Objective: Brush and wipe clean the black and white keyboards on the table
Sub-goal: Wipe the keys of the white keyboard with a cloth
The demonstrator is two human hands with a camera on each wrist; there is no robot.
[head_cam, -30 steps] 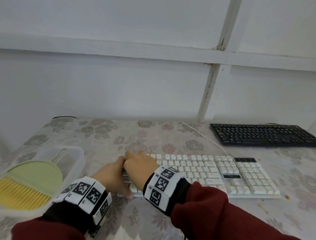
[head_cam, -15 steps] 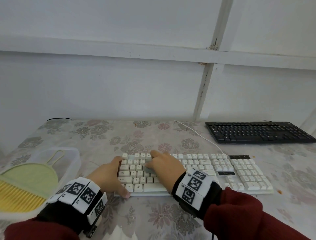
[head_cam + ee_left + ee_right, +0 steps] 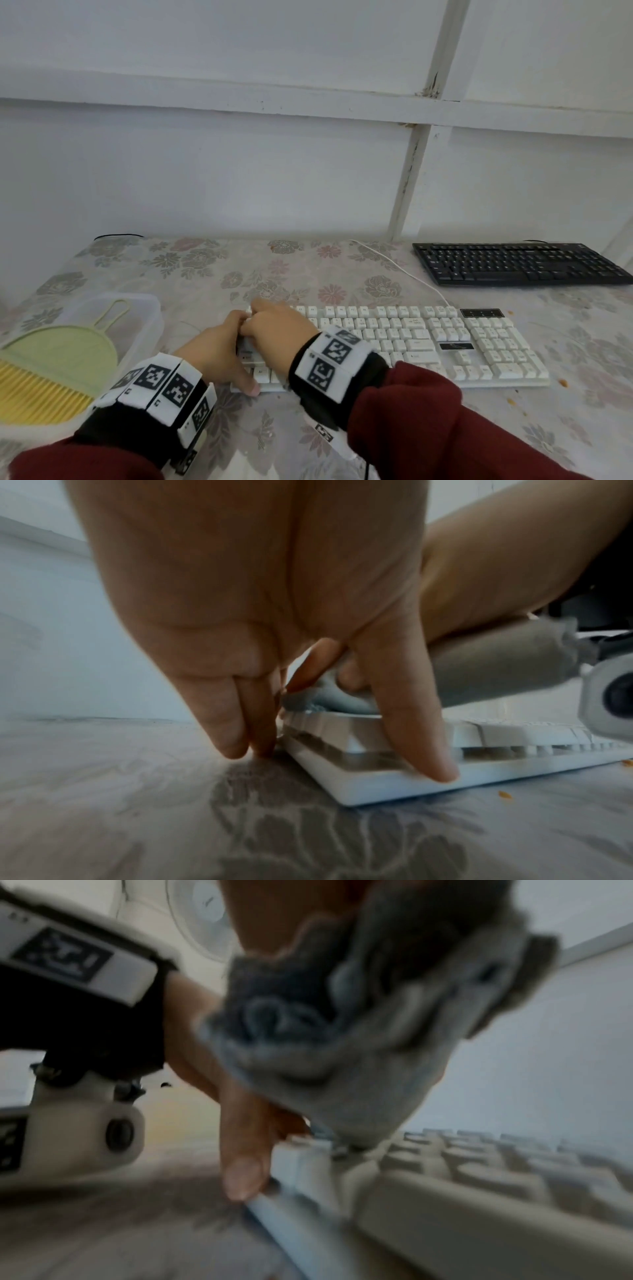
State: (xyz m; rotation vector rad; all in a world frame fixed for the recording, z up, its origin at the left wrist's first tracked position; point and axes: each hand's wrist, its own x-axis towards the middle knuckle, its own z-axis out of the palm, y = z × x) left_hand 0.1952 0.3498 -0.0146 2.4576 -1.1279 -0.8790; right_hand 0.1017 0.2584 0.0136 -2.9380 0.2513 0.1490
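Note:
The white keyboard [image 3: 411, 342] lies across the middle of the flowered table, and the black keyboard [image 3: 513, 263] sits at the back right. My left hand [image 3: 219, 353] braces the white keyboard's left end, with straight fingers [image 3: 226, 739] down beside it and the thumb [image 3: 411, 737] on its front edge. My right hand [image 3: 277, 329] grips a bunched grey cloth [image 3: 359, 1042] and presses it onto the far-left keys [image 3: 329, 704]. The hands touch each other there. The keys under the right hand are hidden.
At the left edge a clear plastic tub [image 3: 150, 308] holds a green dustpan [image 3: 65, 356] and a yellow-bristled brush [image 3: 34, 394]. A white cable [image 3: 400, 270] runs from the white keyboard to the wall. Orange crumbs [image 3: 561, 383] lie right of that keyboard.
The right hand with the cloth slid right over the keys half a second ago and is back at the keyboard's left end now. The left hand has stayed at the left end.

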